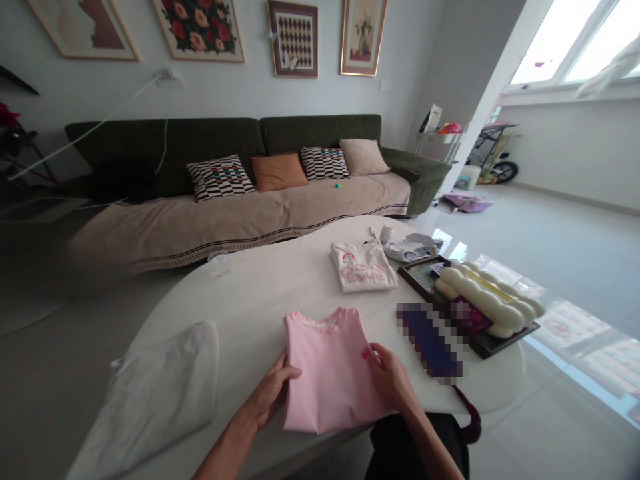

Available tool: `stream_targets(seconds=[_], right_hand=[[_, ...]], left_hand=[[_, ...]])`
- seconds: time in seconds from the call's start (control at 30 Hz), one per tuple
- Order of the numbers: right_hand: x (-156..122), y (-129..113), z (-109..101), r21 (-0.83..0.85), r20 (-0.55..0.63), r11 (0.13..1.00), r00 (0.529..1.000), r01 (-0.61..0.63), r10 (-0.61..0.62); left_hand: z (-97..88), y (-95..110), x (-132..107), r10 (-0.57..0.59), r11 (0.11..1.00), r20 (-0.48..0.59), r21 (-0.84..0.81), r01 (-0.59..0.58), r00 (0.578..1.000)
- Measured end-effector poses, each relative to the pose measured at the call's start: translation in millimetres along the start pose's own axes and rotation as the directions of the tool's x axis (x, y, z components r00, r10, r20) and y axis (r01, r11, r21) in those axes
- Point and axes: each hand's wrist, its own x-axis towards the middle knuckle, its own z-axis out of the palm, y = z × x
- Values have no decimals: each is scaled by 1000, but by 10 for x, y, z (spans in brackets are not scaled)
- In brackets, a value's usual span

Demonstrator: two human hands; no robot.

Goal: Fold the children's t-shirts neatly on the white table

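A folded pink shirt (327, 373) lies at the near edge of the white table, its neckline facing away from me. My left hand (277, 387) grips its left side, thumb on top and fingers beneath. On the right side, my right hand (387, 373) closes on the fabric beside a small dark-pink patch. Farther back rests a folded white shirt (364, 267) with a rainbow and pink print. A grey-white cloth (170, 387) is spread at the left, drooping over the table's near edge.
At the right, a dark tray (493, 347) carries a cream puffy tissue cover (487, 297). A blurred-out dark blue item (433, 343) lies beside it. A crumpled plastic package (413, 247) and a clear cup (219, 263) stand farther back. Behind the table (250, 287) is a green sofa (320, 127).
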Motion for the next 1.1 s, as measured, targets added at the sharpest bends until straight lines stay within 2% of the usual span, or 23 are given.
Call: stream_targets(seconds=[0.13, 0.27, 0.37, 0.43, 0.5, 0.6, 0.63, 0.7, 0.77, 0.83, 0.9, 0.97, 1.03, 1.1], right_hand=[[502, -135, -441, -62, -120, 997, 991, 52, -59], [1300, -197, -893, -220, -322, 974, 938, 59, -129], [1905, -148, -1118, -323, -383, 946, 910, 32, -161], [2216, -54, -1186, -358, -384, 934, 911, 2, -150], [2414, 69, -1177, -376, -375, 926, 920, -38, -115], [2491, 206, -1017, -419, -365, 900, 930, -117, -49], [2471, 222, -930, -442, -366, 888, 929, -126, -51], [2394, 216, -725, -538, -348, 840, 925, -66, -151], [2311, 195, -515, -662, -244, 746, 923, 67, -298], [2257, 201, -353, -729, -87, 663, 938, 170, -336], [2249, 236, -280, -730, 20, 658, 969, 183, -248], [2270, 264, -289, -717, 77, 678, 985, 163, -155], [2268, 256, -319, -699, 98, 698, 988, 156, -123], [2166, 213, -292, -687, 59, 709, 984, 161, -167]], left_hand=[[204, 438, 540, 103, 992, 48, 71, -106, 994], [497, 944, 1360, 196, 952, 86, 225, -210, 977], [668, 1175, 2014, 261, 902, 75, 336, -270, 963], [712, 1192, 2390, 270, 873, 2, 421, -246, 963], [692, 1102, 2675, 262, 849, -97, 496, -182, 960], [597, 857, 2898, 252, 826, -183, 552, -113, 950], [566, 773, 2921, 246, 823, -186, 558, -103, 951], [525, 632, 2901, 229, 816, -182, 571, -86, 956], [506, 530, 2798, 206, 811, -159, 580, -77, 965], [472, 455, 2601, 186, 804, -121, 589, -81, 975], [370, 392, 2292, 174, 799, -82, 595, -92, 981], [159, 339, 1869, 201, 758, -32, 638, -135, 979], [-172, 310, 1356, 266, 665, -6, 725, -179, 964], [-601, 321, 803, 365, 547, -61, 821, -161, 929]])
